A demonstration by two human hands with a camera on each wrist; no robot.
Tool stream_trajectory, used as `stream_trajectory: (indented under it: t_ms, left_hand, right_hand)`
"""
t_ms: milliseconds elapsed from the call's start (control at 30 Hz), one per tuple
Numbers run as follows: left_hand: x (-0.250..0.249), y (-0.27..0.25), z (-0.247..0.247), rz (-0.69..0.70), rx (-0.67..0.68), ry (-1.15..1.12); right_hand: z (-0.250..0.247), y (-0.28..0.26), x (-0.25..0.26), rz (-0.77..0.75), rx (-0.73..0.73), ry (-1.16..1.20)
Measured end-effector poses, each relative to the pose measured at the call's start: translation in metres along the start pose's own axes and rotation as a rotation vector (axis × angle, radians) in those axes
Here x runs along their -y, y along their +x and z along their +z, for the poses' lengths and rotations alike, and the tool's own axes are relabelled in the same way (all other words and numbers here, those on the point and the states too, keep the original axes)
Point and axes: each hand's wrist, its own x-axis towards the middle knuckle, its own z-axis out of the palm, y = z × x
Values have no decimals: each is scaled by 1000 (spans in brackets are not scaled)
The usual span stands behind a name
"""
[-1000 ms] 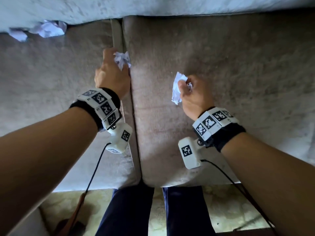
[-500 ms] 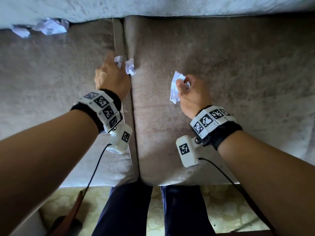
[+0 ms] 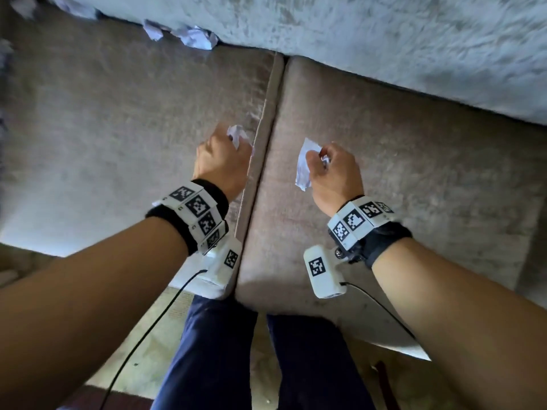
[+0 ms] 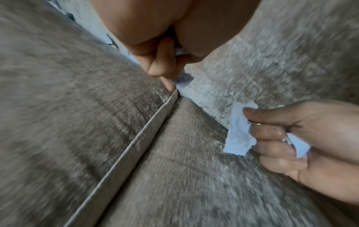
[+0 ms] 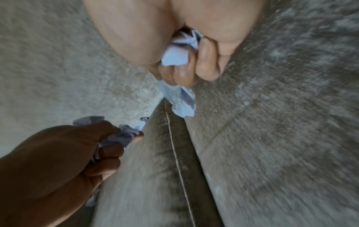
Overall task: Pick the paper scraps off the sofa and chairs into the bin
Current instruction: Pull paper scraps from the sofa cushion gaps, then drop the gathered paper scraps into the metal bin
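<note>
Head view: crumpled, seemingly white paper scraps (image 3: 304, 164) on velvety sofa (image 3: 414, 179).

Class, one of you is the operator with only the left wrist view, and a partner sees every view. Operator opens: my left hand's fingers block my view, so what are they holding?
Observer: The right wrist view shows the left hand gripping crumpled paper scraps.
Operator: Any scraps lying loose?
Observer: Yes. In the head view, loose scraps lie against the backrest, far to the left.

Most of each crumpled scrap (image 3: 236, 134) buried inside a fist
</note>
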Motion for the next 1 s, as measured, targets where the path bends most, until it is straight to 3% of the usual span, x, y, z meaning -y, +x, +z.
stream_trajectory:
  t_ms: [200,400,600,733,1000]
  left_hand:
    - [14,-68,-35,-57,-68,-76]
    - [54,-95,-73,-115,-225,-130]
    - [140,-127,-88,-257,-317,-203]
    - [215,-177,-112,-322,-373,-272]
    - [348,-293,-242,-561,-567,-420]
  right_hand:
    - [3,-45,42,-184,132,-56]
    - [24,-65,84,-352,211,-150]
    - [88,-104,94,-421,248,-274]
    - [141,-159,105,-468,317,-350]
    - [241,-318,220,-759,495,-482]
